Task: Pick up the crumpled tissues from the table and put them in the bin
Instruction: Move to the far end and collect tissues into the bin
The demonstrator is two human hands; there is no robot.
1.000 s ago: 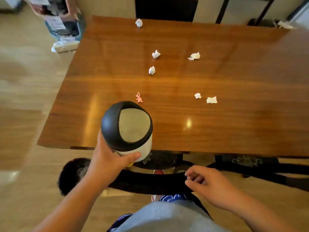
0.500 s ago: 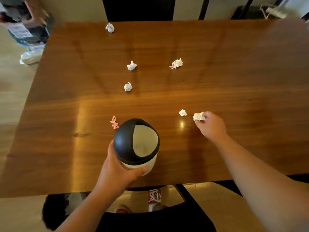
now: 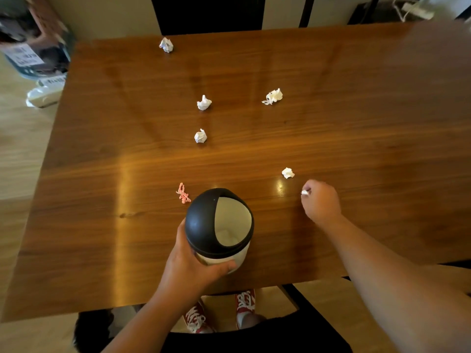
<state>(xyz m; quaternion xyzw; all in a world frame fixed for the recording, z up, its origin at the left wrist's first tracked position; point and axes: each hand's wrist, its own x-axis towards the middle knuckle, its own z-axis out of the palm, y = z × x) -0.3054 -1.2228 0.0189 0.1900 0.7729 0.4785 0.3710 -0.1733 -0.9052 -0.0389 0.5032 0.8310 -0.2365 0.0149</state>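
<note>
My left hand (image 3: 190,270) grips the side of a small white bin (image 3: 219,226) with a black domed lid, held over the near part of the wooden table (image 3: 356,154). My right hand (image 3: 321,202) is closed on a crumpled white tissue (image 3: 305,192), just right of the bin. Several more white tissues lie on the table: one (image 3: 288,173) just beyond my right hand, one (image 3: 200,136) in the middle, two further back (image 3: 204,102) (image 3: 274,96), and one (image 3: 166,44) at the far edge. A pink scrap (image 3: 183,193) lies left of the bin.
A dark chair (image 3: 207,14) stands behind the table's far edge. Boxes and clutter (image 3: 33,54) sit on the floor at the far left. Red shoes (image 3: 244,305) and a dark chair seat show below the near edge.
My right hand reached from below the table to a tissue, closed on it and pulled it back a little toward me. The view shifted forward over the table.
</note>
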